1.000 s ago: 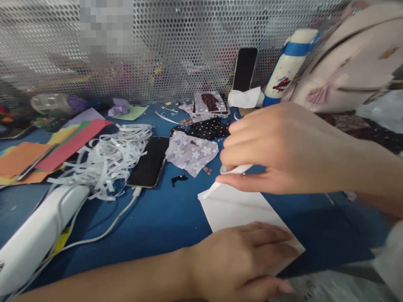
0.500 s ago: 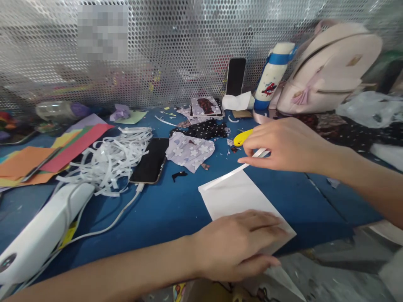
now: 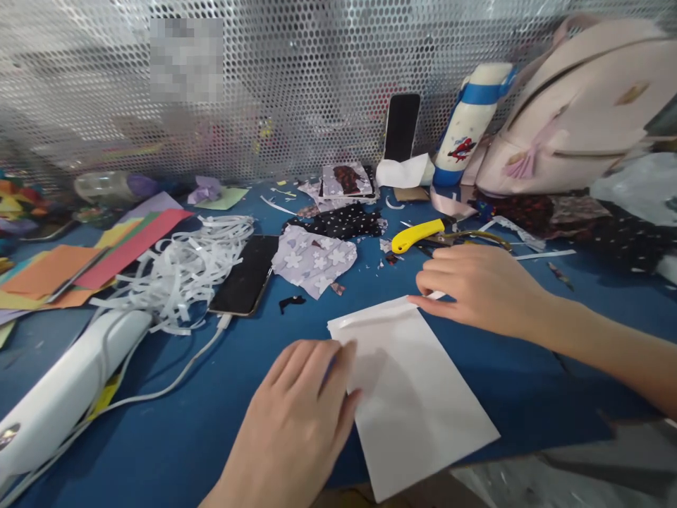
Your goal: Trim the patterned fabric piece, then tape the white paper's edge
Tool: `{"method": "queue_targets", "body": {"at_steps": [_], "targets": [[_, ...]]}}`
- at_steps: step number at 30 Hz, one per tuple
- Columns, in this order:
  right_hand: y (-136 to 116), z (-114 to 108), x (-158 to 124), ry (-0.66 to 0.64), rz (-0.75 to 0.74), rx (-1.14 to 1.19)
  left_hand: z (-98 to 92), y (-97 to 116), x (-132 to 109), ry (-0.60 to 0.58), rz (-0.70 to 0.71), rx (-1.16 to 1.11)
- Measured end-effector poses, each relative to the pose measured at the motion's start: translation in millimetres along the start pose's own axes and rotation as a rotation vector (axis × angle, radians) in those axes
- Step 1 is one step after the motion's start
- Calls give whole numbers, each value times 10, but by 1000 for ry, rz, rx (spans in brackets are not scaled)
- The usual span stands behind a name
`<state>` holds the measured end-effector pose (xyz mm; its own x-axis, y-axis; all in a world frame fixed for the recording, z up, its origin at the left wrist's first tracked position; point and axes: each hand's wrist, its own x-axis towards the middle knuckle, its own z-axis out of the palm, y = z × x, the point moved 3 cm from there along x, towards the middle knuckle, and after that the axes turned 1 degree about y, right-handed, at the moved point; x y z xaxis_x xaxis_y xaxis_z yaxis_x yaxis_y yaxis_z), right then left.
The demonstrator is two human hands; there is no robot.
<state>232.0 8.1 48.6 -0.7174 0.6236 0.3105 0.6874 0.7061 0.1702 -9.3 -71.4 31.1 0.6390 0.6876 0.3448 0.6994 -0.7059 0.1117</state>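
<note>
A white sheet of paper (image 3: 417, 395) lies on the blue table (image 3: 254, 381) in front of me, with a narrow strip folded or peeled along its far edge. My left hand (image 3: 296, 416) lies flat, fingers together, on the sheet's left edge. My right hand (image 3: 476, 289) pinches the right end of that strip at the sheet's far right corner. A yellow-handled cutter (image 3: 417, 235) lies just beyond my right hand.
A heap of white paper strips (image 3: 185, 271), a phone on a cable (image 3: 246, 275), fabric scraps (image 3: 314, 257) and coloured sheets (image 3: 79, 261) fill the left and middle. A white device (image 3: 63, 395) lies near left. A bottle (image 3: 468, 127), a second phone (image 3: 400, 127) and a pale backpack (image 3: 576, 113) stand against the perforated screen.
My left hand slid from the sheet's near right part to its left edge. My right hand came down toward the sheet's far right corner, uncovering the yellow cutter behind it.
</note>
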Motion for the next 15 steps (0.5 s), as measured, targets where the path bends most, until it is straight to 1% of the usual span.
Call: {"method": "queue_targets", "body": {"at_steps": [1,3,8,11,13,15], "targets": [[4,-2,0,2,-8,-6,25,-18,-19,6,-43,71],[6,-12,16,-2,-26,-23,100,-28,-37,23,-73,144],[12,-24,75,-16,-62,-47,333,-9,-39,3,16,169],[38,-41,86,8,-44,-2,430,-23,-68,-18,66,198],[54,-61,89,15,-13,67,468,-38,-97,-32,32,205],[63,-88,101,1,32,152,492,-55,-126,-51,-65,188]]}}
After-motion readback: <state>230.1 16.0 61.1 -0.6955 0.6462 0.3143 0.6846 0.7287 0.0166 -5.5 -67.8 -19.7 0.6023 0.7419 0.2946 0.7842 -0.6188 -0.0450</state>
